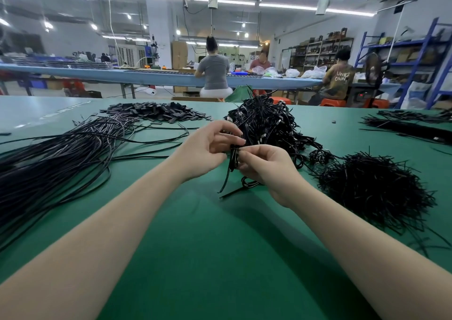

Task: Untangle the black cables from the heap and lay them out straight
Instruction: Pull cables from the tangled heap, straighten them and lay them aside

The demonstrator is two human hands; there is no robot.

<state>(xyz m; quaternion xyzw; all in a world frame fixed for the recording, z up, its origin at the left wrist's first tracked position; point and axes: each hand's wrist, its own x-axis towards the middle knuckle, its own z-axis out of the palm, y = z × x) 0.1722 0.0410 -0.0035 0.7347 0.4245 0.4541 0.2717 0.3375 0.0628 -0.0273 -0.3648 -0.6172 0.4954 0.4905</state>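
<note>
Both hands meet above the green surface [195, 234], each pinching the same small coiled cable bundle [234, 159]. On the left hand [210, 148] the fingers curl over the bundle's top; the right hand [266, 170] grips it from the side with thumb and fingertips. Loose cable ends hang from the bundle down to the surface just below the hands. Just beyond the hands rises the tangled heap [266, 124] of black cables, touching the bundle. To the left of the hands, long straightened cables [61, 153] lie side by side. To the right sits a bristly pile of short black ties [376, 192]. Farther off, beyond the left hand, a mound of small flat black pieces [156, 112] rests on the surface, and more black strands [411, 124] lie far right.
</note>
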